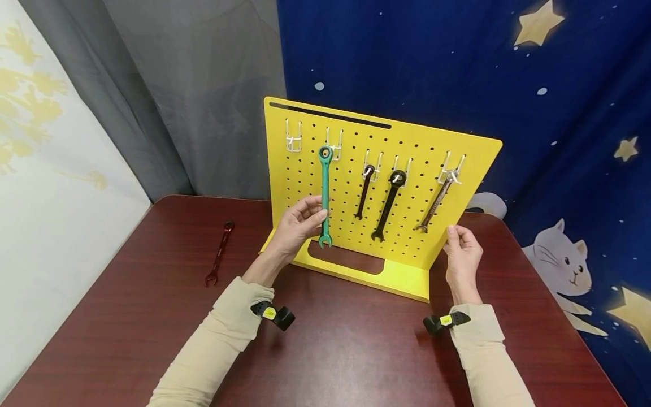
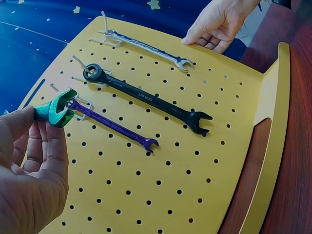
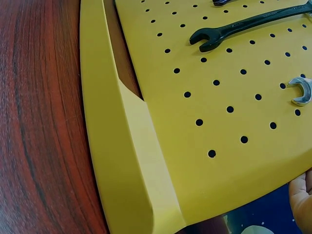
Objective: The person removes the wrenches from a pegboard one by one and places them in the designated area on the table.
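My left hand [image 1: 296, 227] pinches a green combination wrench [image 1: 325, 183] by its lower shaft, ring end up and open jaw down. In the head view the ring overlaps a white wire hook [image 1: 339, 148] on the yellow pegboard [image 1: 338, 237]. At the board's right edge, my right hand [image 1: 464, 255] grips the rim between thumb and fingers. Hanging from other hooks are a purple wrench [image 2: 114, 126], a black wrench [image 2: 146, 97] and a silver wrench [image 2: 148, 48]. Only a few fingers [image 3: 301, 191] of the right hand show in the right wrist view.
A red wrench [image 1: 220, 254] lies on the dark red wooden table [image 1: 351, 350], left of the board. The leftmost hook [image 1: 293, 144] carries no wrench. Behind the table hang a grey curtain [image 1: 213, 85] and a blue one [image 1: 432, 62] with stars and a cat.
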Motion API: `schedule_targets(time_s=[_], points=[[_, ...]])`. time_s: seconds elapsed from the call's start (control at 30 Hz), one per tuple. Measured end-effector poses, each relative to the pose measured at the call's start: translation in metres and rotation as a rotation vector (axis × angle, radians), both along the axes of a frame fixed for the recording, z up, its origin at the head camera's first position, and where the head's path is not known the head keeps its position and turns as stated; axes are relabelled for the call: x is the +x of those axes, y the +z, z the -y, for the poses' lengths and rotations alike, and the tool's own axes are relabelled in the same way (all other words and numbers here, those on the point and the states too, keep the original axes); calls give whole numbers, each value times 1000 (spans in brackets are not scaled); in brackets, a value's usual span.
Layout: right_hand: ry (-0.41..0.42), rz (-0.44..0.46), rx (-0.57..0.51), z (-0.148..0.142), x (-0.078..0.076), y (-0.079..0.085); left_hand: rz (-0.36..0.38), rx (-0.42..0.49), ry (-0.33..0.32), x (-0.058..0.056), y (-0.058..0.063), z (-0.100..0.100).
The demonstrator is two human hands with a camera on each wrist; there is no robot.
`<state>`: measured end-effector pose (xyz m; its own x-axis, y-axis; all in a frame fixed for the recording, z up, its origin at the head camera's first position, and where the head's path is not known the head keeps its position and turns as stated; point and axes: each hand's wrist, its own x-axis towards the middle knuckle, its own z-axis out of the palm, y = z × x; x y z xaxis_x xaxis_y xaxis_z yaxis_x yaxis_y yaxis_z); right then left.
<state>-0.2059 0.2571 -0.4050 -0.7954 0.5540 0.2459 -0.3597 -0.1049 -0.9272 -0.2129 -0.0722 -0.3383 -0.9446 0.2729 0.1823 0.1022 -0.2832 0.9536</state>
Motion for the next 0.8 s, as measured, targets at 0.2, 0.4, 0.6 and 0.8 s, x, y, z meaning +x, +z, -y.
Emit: schedule_targets(time_s=[0.2, 0.4, 0.6, 0.8], points=[[-4, 7, -7, 0, -1, -1, -21, 10, 12, 2, 0, 3], [-17, 6, -20, -1, -2, -2, -34, 10, 44, 4, 2, 8], [-13, 14, -12, -3, -4, -3, -38, 8, 64, 5, -2, 19], [-12, 23, -20, -3, -4, -3, -20, -31, 83, 7, -9, 33]])
